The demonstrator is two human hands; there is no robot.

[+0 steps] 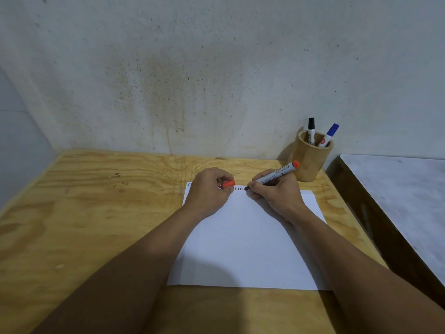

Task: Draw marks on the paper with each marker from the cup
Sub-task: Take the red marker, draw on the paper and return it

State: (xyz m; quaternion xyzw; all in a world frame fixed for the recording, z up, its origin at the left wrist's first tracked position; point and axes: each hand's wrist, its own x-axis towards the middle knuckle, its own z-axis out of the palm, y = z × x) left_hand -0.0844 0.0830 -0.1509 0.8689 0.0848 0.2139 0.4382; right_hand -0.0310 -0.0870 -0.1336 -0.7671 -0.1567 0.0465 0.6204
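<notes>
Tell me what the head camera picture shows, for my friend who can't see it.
The right hand presses a red marker to the top edge of white paper on a plywood table. The left hand holds its red cap. A wooden cup holds two more markers.

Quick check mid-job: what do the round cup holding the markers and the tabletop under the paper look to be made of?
The round tan cup looks like wood or bamboo with a smooth matt finish: even tan colour, thick rim, no shine. The yellowish tabletop looks like unfinished plywood: broad swirling grain, dark knots and a dull surface. Neither can be settled by look alone.
</notes>
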